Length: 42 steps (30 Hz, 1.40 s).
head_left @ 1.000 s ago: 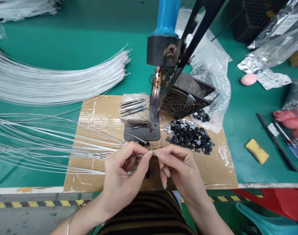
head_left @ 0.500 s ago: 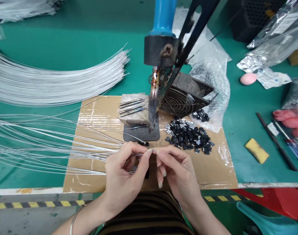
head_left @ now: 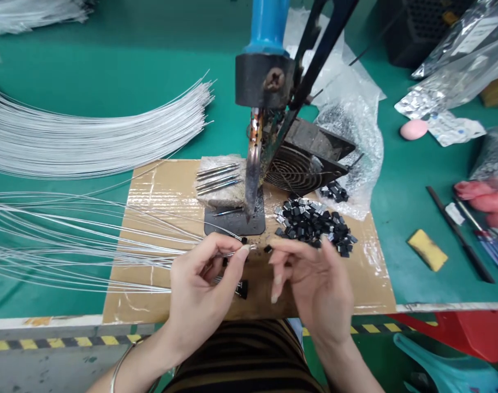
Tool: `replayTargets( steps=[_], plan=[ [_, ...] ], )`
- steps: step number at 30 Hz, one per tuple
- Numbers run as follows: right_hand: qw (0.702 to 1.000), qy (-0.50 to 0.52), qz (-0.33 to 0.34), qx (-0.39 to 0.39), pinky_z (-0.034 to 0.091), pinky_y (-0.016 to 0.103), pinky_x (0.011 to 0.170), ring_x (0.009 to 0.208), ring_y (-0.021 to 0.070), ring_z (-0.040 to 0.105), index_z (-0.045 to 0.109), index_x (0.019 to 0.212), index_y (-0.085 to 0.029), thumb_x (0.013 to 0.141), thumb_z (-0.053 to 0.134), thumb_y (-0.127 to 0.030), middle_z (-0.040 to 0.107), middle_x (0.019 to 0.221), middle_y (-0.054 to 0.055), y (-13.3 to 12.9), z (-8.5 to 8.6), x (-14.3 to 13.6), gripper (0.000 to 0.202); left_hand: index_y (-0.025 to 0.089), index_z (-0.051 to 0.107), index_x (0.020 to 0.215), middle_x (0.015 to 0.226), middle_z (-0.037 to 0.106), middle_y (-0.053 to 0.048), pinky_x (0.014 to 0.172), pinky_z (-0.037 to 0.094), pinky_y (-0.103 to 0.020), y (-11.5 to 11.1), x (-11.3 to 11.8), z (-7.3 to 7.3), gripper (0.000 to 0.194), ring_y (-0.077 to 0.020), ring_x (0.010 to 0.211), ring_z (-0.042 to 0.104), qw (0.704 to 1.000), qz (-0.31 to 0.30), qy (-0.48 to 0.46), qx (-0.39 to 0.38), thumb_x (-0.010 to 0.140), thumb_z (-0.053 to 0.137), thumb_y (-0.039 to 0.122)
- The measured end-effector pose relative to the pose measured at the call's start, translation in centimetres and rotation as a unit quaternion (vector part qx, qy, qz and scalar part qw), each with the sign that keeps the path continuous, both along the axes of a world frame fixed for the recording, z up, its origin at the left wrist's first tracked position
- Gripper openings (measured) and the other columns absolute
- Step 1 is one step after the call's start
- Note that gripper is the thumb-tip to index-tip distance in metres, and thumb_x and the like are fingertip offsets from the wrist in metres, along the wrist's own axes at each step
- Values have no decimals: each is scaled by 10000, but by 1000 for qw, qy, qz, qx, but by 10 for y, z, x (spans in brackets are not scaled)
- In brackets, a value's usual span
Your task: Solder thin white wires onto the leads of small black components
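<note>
My left hand (head_left: 210, 275) pinches a thin grey cable between thumb and forefinger; its bright bare end (head_left: 252, 247) pokes out past the fingertips. Fingers apart, my right hand (head_left: 314, 275) holds nothing and hovers just in front of a pile of small black connector pieces (head_left: 314, 221). A single black piece (head_left: 267, 248) lies by its fingertips. Under and beside my left hand are more grey cables (head_left: 150, 256), some ending in black pieces (head_left: 241, 289). Above the hands hangs a soldering iron (head_left: 253, 164) on a black bracket, its tip pointing down.
Spare iron tips (head_left: 218, 177) rest on a pale block behind the left hand. A fan (head_left: 298, 169) and bubble wrap (head_left: 351, 147) stand at the back. To the left lies a thick cable bundle (head_left: 110, 139); to the right, a yellow sponge (head_left: 428, 250). Cardboard (head_left: 142, 218) covers the bench.
My right hand has let go of the cable end, opened and moved right toward the black pieces. My left hand has stayed nearly in place, still pinching the cable.
</note>
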State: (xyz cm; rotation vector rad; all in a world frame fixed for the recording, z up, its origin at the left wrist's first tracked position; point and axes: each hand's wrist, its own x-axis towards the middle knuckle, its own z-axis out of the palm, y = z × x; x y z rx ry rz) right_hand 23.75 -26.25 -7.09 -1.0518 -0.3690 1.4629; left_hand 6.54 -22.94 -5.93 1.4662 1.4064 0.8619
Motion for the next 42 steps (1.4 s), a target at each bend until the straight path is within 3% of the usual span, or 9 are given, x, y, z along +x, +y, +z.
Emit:
replayTargets(
  steps=[2, 5, 8, 13, 16, 20, 27, 31, 42],
  plan=[
    [994, -103, -32, 18, 614, 288, 462, 561, 170, 672, 892, 940, -193, 1087, 372, -555, 750, 754, 89, -4, 0, 16, 650, 212, 735, 919, 748, 709, 0, 528, 438, -208, 3, -2, 0, 52, -104, 594, 583, 1000, 0, 2, -8, 950, 720, 252],
    [950, -306, -58, 20, 571, 273, 513, 582, 154, 679, 885, 934, -238, 1062, 556, -438, 761, 767, 59, -10, -2, 31, 406, 221, 747, 946, 755, 716, 5, 506, 416, -207, 7, -2, 0, 46, -102, 582, 574, 1000, 0, -4, -14, 941, 727, 261],
    [882, -470, -9, 33, 532, 275, 533, 587, 138, 652, 859, 969, -253, 978, 719, -279, 748, 794, 26, -11, -5, 32, 142, 219, 751, 909, 757, 723, 3, 530, 427, -209, 7, -1, 1, 46, -102, 595, 579, 1000, 5, 7, -9, 931, 739, 258],
    [756, -625, 113, 159, 594, 350, 715, 800, 204, 680, 780, 1157, -236, 985, 683, -180, 775, 923, 60, -3, -18, 27, 205, 213, 750, 879, 698, 672, 14, 508, 405, -214, 6, -1, 4, 78, -101, 564, 539, 1000, 7, 9, -13, 927, 742, 274],
    [719, -656, 140, 182, 588, 361, 772, 868, 219, 682, 750, 1057, -224, 1003, 652, -174, 757, 924, 66, 0, -23, 28, 121, 209, 748, 870, 676, 650, 17, 497, 399, -217, 7, -2, 6, 91, -103, 552, 526, 1000, 11, 13, -18, 924, 742, 282],
    [737, -649, 114, 151, 569, 316, 690, 730, 176, 653, 711, 933, -222, 987, 682, -181, 711, 832, 29, -4, -19, 28, 73, 209, 745, 873, 697, 676, 14, 492, 403, -215, 9, -2, 7, 72, -103, 553, 543, 1000, 8, 14, -14, 915, 742, 268],
    [837, -542, 6, 74, 566, 259, 610, 649, 130, 659, 728, 875, -242, 916, 804, -231, 728, 805, -10, -5, -4, 15, 87, 210, 731, 853, 690, 677, 22, 483, 389, -208, 11, -1, 9, 62, -96, 548, 559, 1000, 1, 7, -8, 912, 728, 229],
    [898, -436, -6, 56, 552, 253, 568, 622, 124, 676, 782, 911, -260, 918, 811, -215, 745, 796, -17, -2, 2, 8, 54, 213, 727, 840, 673, 664, 26, 476, 381, -208, 11, -2, 12, 84, -95, 538, 539, 1000, -6, 4, -15, 914, 736, 252],
    [907, -400, 7, 133, 589, 255, 588, 631, 114, 689, 855, 1031, -302, 909, 789, -101, 765, 865, -8, -2, 2, -5, 244, 213, 740, 864, 747, 747, 0, 506, 428, -206, 10, -4, 16, 85, -113, 595, 622, 998, -22, -13, -59, 923, 735, 274]
  ],
)
